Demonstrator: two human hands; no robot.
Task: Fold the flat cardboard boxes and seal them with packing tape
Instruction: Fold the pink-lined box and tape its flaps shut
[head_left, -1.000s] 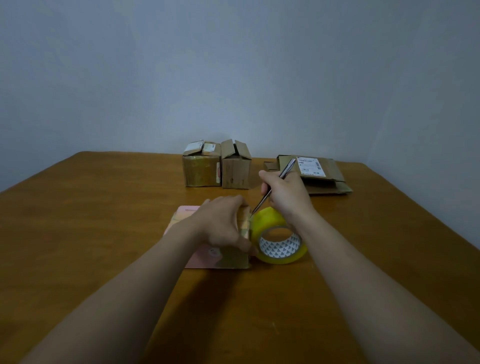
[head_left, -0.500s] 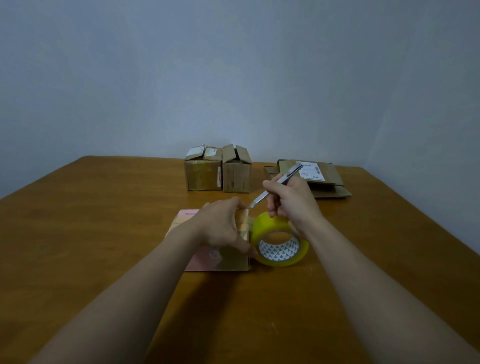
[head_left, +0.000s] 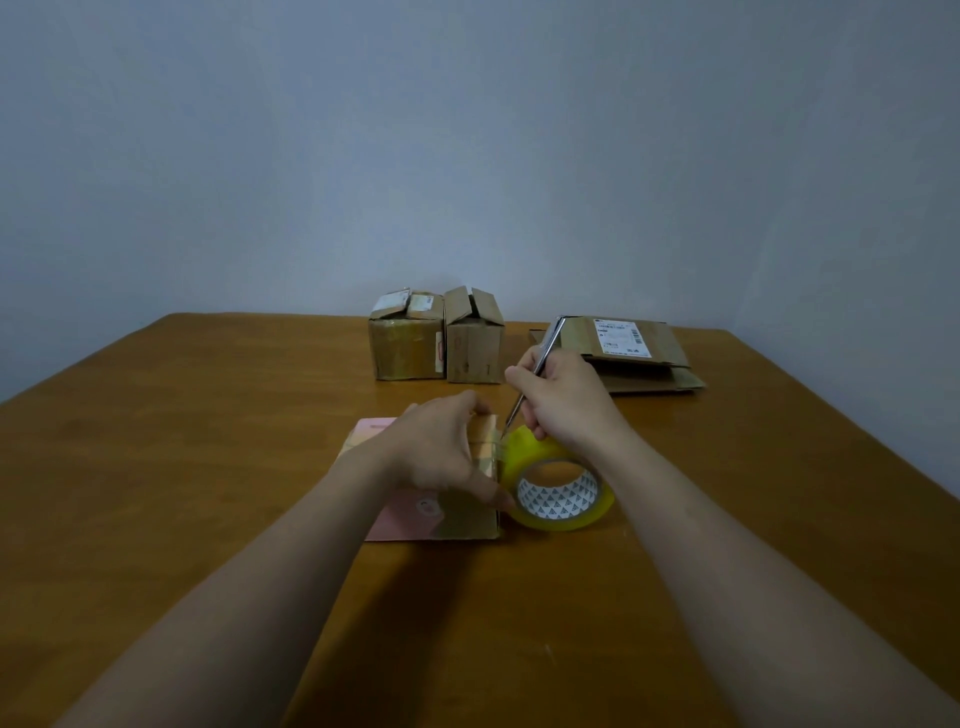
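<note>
A low pink and brown cardboard box (head_left: 415, 519) lies on the wooden table (head_left: 208, 467) in front of me. My left hand (head_left: 441, 452) rests on its top, fingers curled over the right edge where a strip of tape runs. A yellow roll of packing tape (head_left: 558, 488) stands against the box's right side. My right hand (head_left: 563, 405) grips a thin metal blade (head_left: 535, 374), whose tip points down at the tape between box and roll.
Two small folded cardboard boxes (head_left: 408, 338) (head_left: 475, 345) stand side by side at the back of the table. To their right lies a stack of flat cardboard boxes (head_left: 628, 353) with a white label. A grey wall runs behind.
My right hand has lowered the blade's tip back toward the tape between box and roll after lifting it slightly. My left hand and the box have stayed in place.
</note>
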